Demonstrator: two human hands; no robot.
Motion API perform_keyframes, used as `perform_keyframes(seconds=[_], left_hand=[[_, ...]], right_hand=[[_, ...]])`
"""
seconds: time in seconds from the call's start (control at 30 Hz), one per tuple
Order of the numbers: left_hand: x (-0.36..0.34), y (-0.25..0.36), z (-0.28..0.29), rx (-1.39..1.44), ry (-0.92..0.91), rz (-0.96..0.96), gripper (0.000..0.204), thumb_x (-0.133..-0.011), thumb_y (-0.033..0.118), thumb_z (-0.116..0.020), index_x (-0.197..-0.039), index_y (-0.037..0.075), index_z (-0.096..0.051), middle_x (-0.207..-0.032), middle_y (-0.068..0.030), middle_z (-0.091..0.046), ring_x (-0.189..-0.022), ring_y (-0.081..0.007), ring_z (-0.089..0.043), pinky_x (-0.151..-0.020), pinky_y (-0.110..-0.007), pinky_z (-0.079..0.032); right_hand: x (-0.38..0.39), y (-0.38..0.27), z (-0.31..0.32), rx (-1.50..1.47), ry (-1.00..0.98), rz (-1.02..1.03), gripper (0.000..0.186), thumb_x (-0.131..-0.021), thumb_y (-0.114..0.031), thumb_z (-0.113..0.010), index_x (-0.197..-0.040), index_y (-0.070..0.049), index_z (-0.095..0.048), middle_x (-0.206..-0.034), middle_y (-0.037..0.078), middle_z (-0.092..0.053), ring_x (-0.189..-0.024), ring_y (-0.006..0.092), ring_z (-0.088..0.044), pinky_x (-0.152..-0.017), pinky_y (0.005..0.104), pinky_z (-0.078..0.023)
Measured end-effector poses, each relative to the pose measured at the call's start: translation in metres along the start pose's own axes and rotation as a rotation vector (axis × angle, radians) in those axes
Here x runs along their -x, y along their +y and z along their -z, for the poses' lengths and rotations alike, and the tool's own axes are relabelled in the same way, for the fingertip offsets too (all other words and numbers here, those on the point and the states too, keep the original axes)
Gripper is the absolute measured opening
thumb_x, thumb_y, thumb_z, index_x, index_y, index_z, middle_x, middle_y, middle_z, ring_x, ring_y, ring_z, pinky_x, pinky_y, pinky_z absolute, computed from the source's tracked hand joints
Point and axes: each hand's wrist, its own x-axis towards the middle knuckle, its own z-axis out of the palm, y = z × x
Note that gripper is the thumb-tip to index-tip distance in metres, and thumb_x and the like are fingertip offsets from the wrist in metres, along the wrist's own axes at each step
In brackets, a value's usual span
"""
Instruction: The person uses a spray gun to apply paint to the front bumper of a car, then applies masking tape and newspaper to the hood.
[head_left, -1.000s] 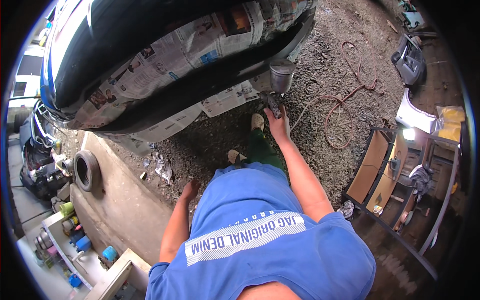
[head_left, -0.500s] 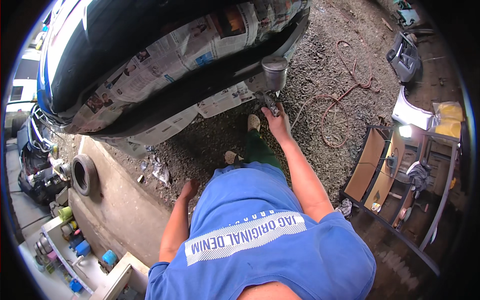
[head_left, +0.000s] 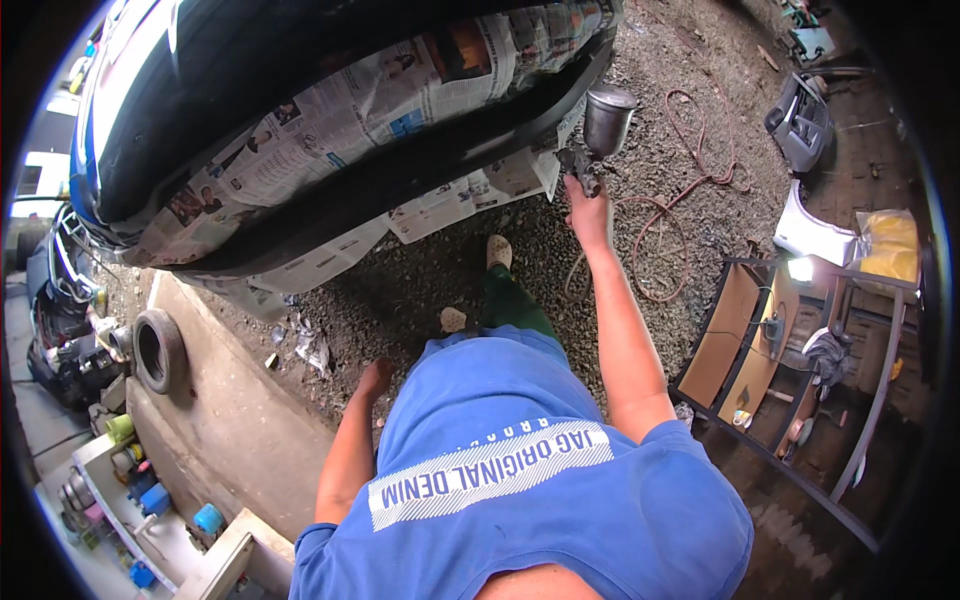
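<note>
My right hand (head_left: 588,208) is shut on a metal spray gun (head_left: 580,168), whose upright silver cup (head_left: 607,122) sits beside the lower right part of a dark vehicle body panel (head_left: 290,70). Taped newspaper (head_left: 350,130) runs along that panel, and more sheets hang under its lower edge. A pinkish hose (head_left: 675,215) loops over the gravel, right of the gun. My left hand (head_left: 376,376) hangs by my left side, away from the panel; its fingers are too dim and small to make out.
Gravel (head_left: 640,330) covers the ground below. Left are a tyre (head_left: 160,345), a concrete slab (head_left: 230,430), car parts (head_left: 60,350) and shelving (head_left: 110,510) with small containers. Right are a loose bumper (head_left: 800,125), a white panel (head_left: 810,225), yellow bagged items (head_left: 885,245) and a metal rack (head_left: 740,330).
My right hand and the spray gun have moved right and farther forward, toward the panel's right end. The view has shifted slightly. My left hand still hangs at my side.
</note>
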Motion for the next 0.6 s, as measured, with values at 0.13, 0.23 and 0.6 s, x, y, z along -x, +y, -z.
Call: perform_keyframes(seconds=[0.13, 0.23, 0.6], left_hand=[[-0.003, 0.000, 0.000, 0.028, -0.030, -0.025, 0.040, -0.095, 0.032, -0.059, -0.118, 0.001, -0.065, -0.114, -0.0264, -0.068, -0.114, -0.0399, -0.064, -0.094, -0.047, -0.050], [-0.002, 0.002, 0.000, 0.029, -0.019, 0.004, 0.040, -0.095, 0.032, -0.059, -0.119, 0.001, -0.065, -0.114, -0.0262, -0.068, -0.114, -0.0400, -0.064, -0.095, -0.047, -0.050], [0.015, -0.003, -0.008, 0.034, 0.057, -0.006, 0.040, -0.096, 0.031, -0.059, -0.121, 0.001, -0.066, -0.117, -0.0247, -0.068, -0.116, -0.0398, -0.063, -0.097, -0.046, -0.049]], right_hand=[[-0.019, -0.013, 0.002, 0.071, -0.001, 0.028, 0.042, -0.092, -0.032, -0.068, -0.112, 0.003, -0.057, -0.084, 0.011, -0.065, -0.050, 0.0175, -0.058, -0.042, 0.0299, -0.047], [-0.028, -0.010, 0.001, 0.103, 0.002, 0.019, 0.045, -0.092, -0.033, -0.069, -0.114, 0.004, -0.056, -0.082, 0.015, -0.066, -0.058, 0.0236, -0.064, -0.052, 0.0355, -0.049], [-0.022, -0.004, -0.017, 0.249, -0.030, 0.063, 0.047, -0.091, -0.036, -0.071, -0.115, 0.002, -0.058, -0.101, 0.023, -0.070, -0.097, 0.0399, -0.068, -0.083, 0.0435, -0.051]])
